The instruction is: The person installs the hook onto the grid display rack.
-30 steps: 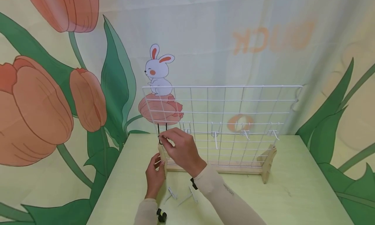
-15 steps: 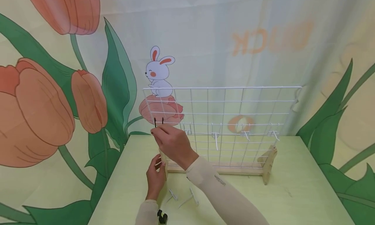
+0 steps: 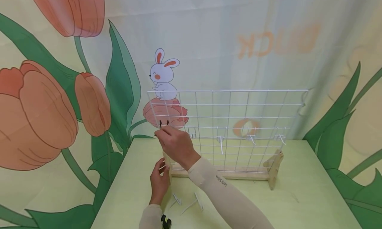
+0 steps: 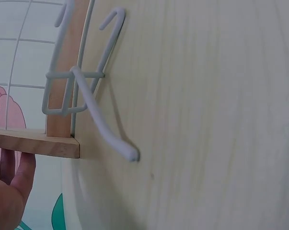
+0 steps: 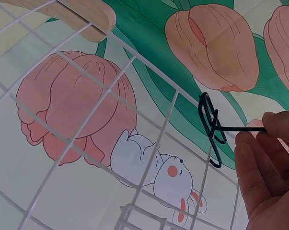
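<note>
The black hook (image 5: 237, 129) is pinched by its stem in the right hand (image 3: 176, 145), at the left end of the grid (image 3: 229, 90); contact is unclear. Below, the left hand (image 3: 159, 181) grips the stand (image 3: 232, 176), near two white hooks (image 3: 176, 199) on the surface (image 3: 301, 205).

White hook (image 4: 95, 114) on pale tabletop (image 4: 206, 120), wooden stand (image 4: 34, 143) nearby — left hand (image 4: 7, 194) against its edge

The black hook (image 5: 225, 128) and white grid (image 3: 228, 116) look like smooth coated wire, the stand (image 3: 221, 176) matt wood.
</note>
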{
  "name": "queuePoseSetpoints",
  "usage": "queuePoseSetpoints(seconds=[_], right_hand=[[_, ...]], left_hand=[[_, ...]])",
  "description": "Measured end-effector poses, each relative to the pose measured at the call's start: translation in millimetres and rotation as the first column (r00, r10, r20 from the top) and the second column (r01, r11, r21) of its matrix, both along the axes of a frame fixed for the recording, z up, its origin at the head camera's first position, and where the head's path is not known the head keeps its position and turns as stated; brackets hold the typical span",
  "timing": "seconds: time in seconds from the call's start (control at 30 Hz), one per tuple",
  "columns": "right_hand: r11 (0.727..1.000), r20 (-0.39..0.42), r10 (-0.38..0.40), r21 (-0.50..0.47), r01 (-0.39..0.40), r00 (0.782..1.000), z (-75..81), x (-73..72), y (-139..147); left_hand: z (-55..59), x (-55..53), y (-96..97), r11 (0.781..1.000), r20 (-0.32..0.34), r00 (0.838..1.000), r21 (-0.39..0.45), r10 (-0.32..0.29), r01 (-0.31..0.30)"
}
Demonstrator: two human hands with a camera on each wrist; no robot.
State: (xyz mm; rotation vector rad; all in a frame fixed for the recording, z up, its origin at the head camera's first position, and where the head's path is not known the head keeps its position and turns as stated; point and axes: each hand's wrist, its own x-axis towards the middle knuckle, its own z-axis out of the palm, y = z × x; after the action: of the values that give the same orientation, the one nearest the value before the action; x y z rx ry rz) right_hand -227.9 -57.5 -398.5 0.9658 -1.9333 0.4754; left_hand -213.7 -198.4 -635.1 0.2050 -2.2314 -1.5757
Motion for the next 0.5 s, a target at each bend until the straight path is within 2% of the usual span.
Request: queuePoseSetpoints(seconds=[0.3, 0.5], right_hand=[[0.999, 0.048, -0.025, 0.041, 0.023, 0.999, -9.4, 0.5, -3], [0.998, 0.036, -0.035, 0.051, 0.033, 0.999, -11.5, 4.5, -4]], left_hand=[[0.3, 1.4, 0.4, 1.000, -0.021, 1.000, -0.001, 0.010, -0.010], [0.3, 0.6, 0.8, 1.000, -0.017, 1.000, -0.014, 0.022, -0.022]])
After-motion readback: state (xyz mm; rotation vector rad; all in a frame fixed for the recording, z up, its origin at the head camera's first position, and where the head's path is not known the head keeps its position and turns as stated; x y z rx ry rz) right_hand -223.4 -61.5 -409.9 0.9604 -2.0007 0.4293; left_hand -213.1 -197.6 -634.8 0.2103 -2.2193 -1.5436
